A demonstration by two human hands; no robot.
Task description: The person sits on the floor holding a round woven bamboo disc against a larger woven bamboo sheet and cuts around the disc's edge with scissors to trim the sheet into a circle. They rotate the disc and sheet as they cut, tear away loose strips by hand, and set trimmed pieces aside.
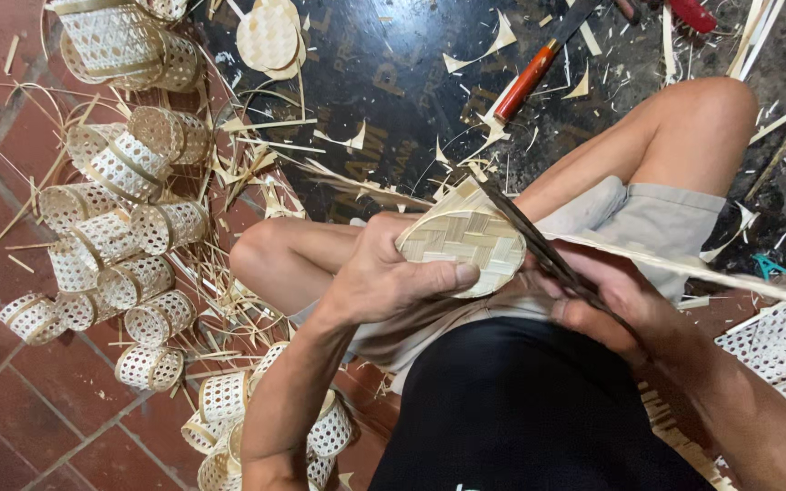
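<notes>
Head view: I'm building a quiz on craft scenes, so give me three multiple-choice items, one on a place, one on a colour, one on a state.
1. Where do the small open-weave baskets lie?
A. on the brick floor to the person's left
B. on the person's lap
C. on a shelf

2. What colour is the handle of the knife on the dark mat?
A. blue
B. red-orange
C. white

3. How is the woven oval piece held?
A. it lies loose on the floor
B. it hangs from a hook
C. the left hand grips it, thumb across its face

Answers: 1 A, the baskets are heaped on the bricks at that side. 2 B, the handle shows red-orange against the mat. 3 C, the thumb presses on the weave, while the right hand holds a dark blade at its edge.
</notes>
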